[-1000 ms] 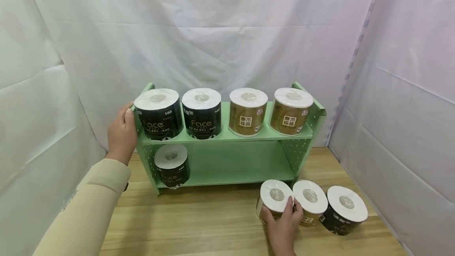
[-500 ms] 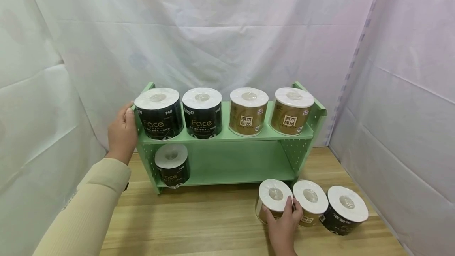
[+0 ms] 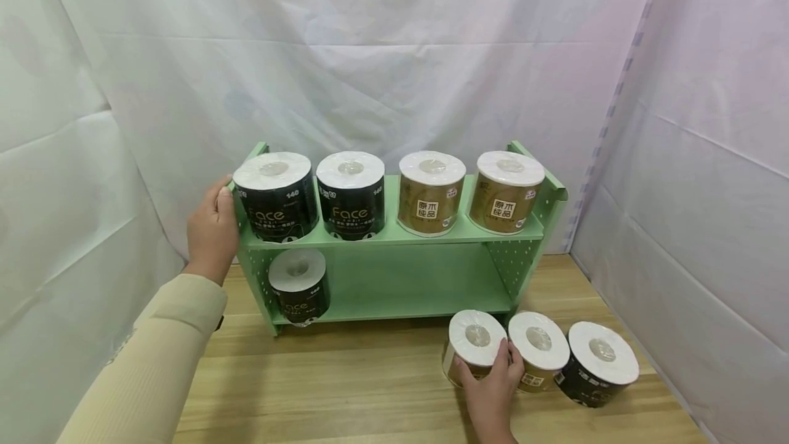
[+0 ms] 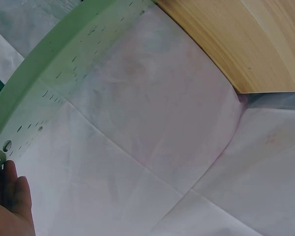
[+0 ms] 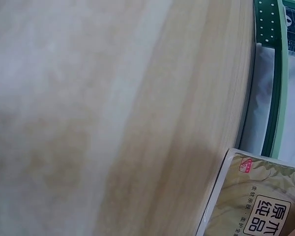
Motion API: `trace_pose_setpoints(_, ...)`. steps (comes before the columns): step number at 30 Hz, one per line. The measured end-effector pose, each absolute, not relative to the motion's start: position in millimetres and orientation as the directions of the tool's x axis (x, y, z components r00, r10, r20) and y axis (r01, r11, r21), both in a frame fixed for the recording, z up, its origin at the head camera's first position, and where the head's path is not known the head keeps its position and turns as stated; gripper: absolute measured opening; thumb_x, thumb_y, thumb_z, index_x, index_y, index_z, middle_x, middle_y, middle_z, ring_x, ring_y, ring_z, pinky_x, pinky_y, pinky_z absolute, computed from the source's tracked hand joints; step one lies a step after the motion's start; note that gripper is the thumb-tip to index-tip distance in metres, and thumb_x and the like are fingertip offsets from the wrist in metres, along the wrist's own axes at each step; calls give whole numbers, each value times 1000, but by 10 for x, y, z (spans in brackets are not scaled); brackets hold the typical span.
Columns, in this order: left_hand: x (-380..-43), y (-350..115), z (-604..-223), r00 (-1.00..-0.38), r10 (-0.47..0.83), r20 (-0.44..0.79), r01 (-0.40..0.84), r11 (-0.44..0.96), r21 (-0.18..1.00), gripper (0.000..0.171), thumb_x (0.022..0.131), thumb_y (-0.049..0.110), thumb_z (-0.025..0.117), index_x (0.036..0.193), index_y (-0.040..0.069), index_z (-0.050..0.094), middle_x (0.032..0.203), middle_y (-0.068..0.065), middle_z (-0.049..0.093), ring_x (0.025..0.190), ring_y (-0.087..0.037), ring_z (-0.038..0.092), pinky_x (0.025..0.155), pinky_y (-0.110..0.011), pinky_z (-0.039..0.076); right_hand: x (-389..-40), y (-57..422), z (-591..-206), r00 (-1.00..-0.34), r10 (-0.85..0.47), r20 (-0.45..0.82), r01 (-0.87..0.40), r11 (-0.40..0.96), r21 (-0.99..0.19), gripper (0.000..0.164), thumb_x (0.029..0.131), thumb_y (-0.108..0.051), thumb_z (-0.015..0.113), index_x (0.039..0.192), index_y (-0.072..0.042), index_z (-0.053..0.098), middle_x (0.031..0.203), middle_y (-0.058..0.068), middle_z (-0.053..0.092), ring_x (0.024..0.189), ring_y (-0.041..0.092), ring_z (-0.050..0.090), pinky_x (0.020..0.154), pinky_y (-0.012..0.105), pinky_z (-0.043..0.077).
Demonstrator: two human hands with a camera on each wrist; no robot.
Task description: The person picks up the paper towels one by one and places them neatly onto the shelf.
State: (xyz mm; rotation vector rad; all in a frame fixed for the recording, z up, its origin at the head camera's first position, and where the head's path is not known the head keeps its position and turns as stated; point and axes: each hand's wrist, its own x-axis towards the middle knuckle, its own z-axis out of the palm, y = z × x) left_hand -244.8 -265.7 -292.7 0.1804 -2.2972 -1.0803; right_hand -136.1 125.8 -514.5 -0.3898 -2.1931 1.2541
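My left hand (image 3: 212, 231) grips the upper left side panel of a green two-tier shelf (image 3: 407, 279); in the left wrist view its fingertips (image 4: 22, 189) meet the panel's edge. On the wooden table before the shelf's right end, my right hand (image 3: 491, 392) holds a brown-wrapped toilet roll (image 3: 477, 338) between thumb and fingers. This roll stands upright, its printed side (image 5: 265, 196) showing in the right wrist view. Close to its right stands another brown roll (image 3: 539, 341), which the fingers may touch. Beyond that is a black-wrapped roll (image 3: 603, 351).
Two black rolls (image 3: 277, 204) and two brown rolls (image 3: 431, 201) stand along the top tier. One black roll (image 3: 300, 293) sits at the lower tier's left end. White cloth (image 3: 382, 60) hangs behind and on both sides of the wooden table (image 3: 345, 382).
The brown toilet roll in my right hand has shifted very slightly left, away from its neighbour. My left hand keeps its place on the shelf.
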Motion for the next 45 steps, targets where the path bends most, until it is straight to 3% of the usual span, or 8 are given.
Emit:
trace_pose_setpoints(17, -2452, -2664, -2935, -825, -348, 446, 120, 662, 740, 51, 105, 38, 23, 148, 19, 41, 148, -12, 43, 135, -37, 39, 110, -55, 31, -1383, 1237, -5034, -797, 553, 244, 36, 446, -894, 105, 64, -11, 88, 145, 14, 24, 138, 37, 25, 130, 51, 22, 106, 64, 24)
trace_pose_setpoints(45, -2457, -2669, -2945, -825, -350, 443, 117, 661, 741, 51, 104, 39, 23, 148, 19, 41, 147, -14, 44, 134, -39, 40, 108, -56, 32, -1413, 1276, -4969, -840, 527, 130, 64, 334, -940, 101, 69, -11, 85, 146, 13, 25, 141, 32, 21, 132, 47, 23, 108, 60, 23)
